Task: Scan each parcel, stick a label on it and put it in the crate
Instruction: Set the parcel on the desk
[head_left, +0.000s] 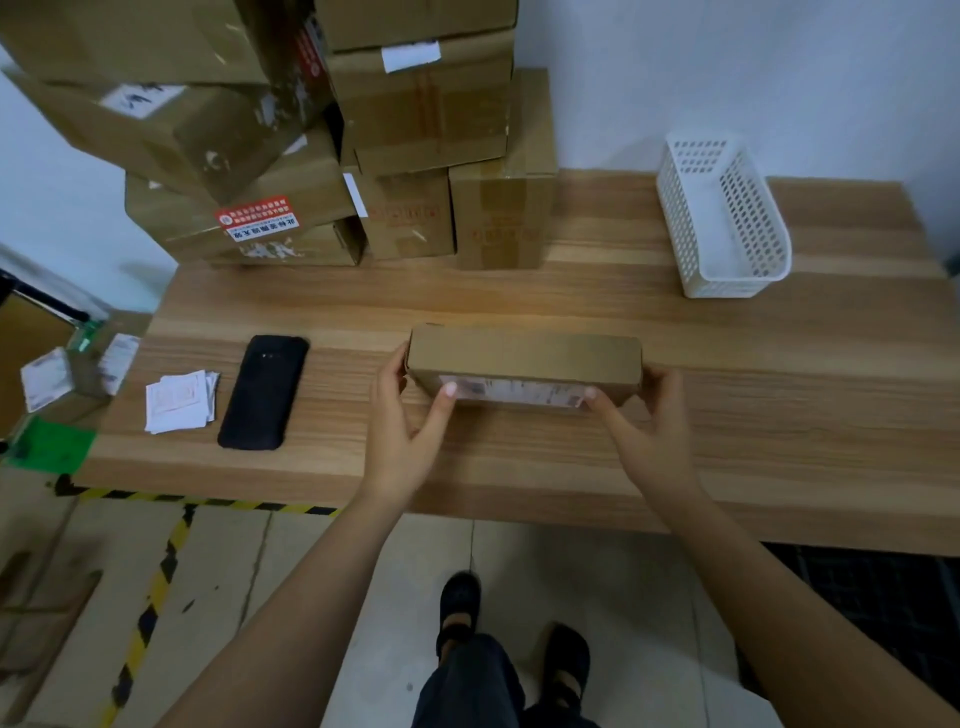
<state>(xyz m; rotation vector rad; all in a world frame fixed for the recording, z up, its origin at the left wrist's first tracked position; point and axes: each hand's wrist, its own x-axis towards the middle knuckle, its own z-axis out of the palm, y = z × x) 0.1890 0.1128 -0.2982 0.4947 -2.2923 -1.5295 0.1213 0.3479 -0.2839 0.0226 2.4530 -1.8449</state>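
Note:
A long flat cardboard parcel (524, 356) lies on the wooden table (519, 467) in the middle of the view, with a white printed label (519, 391) on its near side. My left hand (410, 421) grips its left end, thumb on the label. My right hand (649, 421) grips the right end, thumb on the label's other end. A black handheld scanner (265, 392) lies to the left, apart from both hands. Beside it sits a small stack of white labels (179, 401). A white perforated crate (722, 218) stands at the back right.
Several cardboard boxes (363, 145) are piled at the back left of the table. Left of the table, lower boxes carry loose paper slips (47, 379). Yellow-black hazard tape (156, 587) runs across the floor. My feet (511, 639) stand before the table's front edge.

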